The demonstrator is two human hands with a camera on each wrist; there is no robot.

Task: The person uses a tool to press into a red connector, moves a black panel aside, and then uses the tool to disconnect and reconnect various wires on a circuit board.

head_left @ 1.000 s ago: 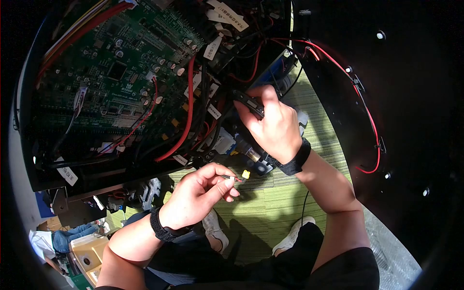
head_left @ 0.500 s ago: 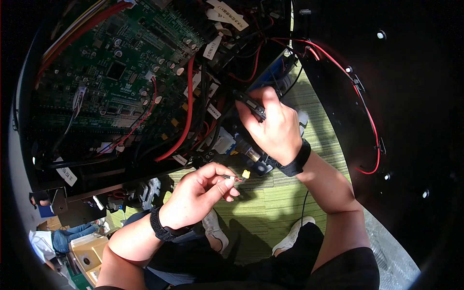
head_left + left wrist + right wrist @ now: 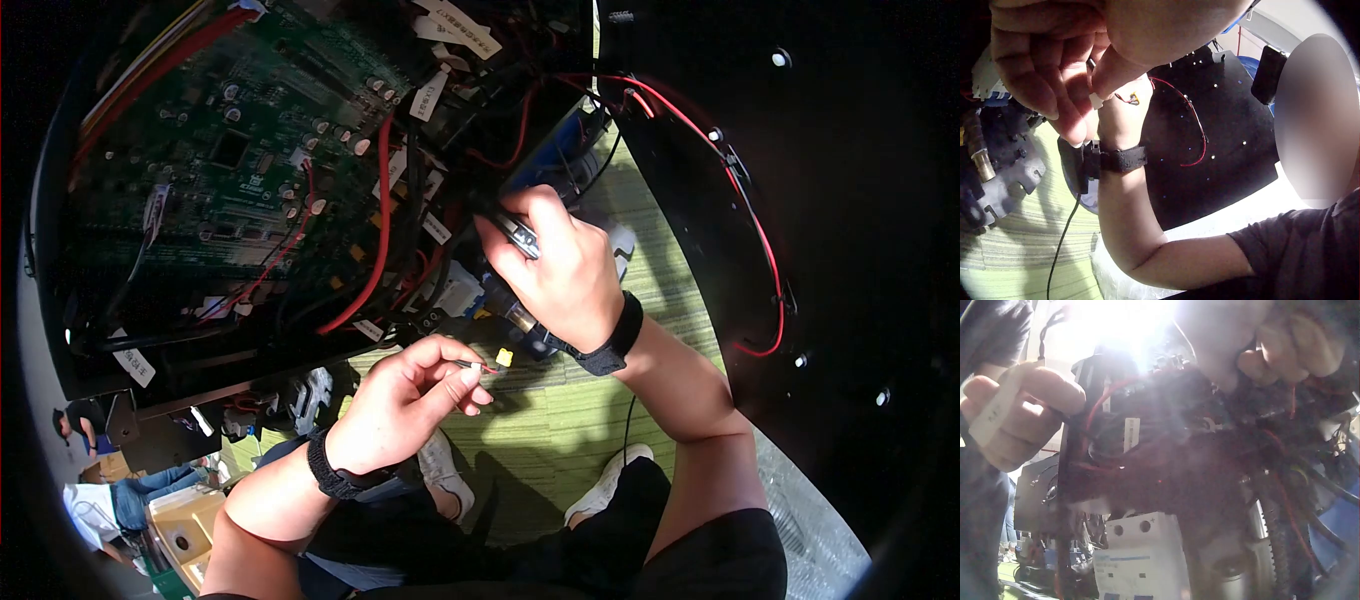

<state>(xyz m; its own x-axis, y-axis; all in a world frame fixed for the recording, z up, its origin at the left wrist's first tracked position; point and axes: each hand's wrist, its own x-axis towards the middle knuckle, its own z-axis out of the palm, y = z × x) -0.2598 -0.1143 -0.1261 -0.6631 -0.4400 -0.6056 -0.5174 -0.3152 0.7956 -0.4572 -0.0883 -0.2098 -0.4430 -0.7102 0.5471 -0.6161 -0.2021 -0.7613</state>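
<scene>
My left hand (image 3: 415, 395) pinches a thin red-and-black wire with a white tag (image 3: 476, 368) and a small yellow connector (image 3: 505, 357) at its end, just below the open chassis. In the left wrist view the same fingers (image 3: 1063, 94) pinch the white tag (image 3: 1096, 100), with the yellow connector (image 3: 1134, 97) dangling beside it. My right hand (image 3: 555, 260) is higher, its fingers curled round a dark bundle of cables (image 3: 515, 232) inside the machine. The right wrist view shows that hand (image 3: 1285, 344) gripping among red and black wires, with glare hiding much.
A green circuit board (image 3: 240, 150) with red cables (image 3: 380, 230) fills the open black chassis at upper left. A black panel (image 3: 800, 200) with a red wire stands at right. Green striped carpet (image 3: 560, 410) lies below. A white breaker block (image 3: 1141, 562) sits under the wiring.
The view has shifted slightly. My right hand has slid a little down and left along the cable bundle. My left hand holds the wire as before.
</scene>
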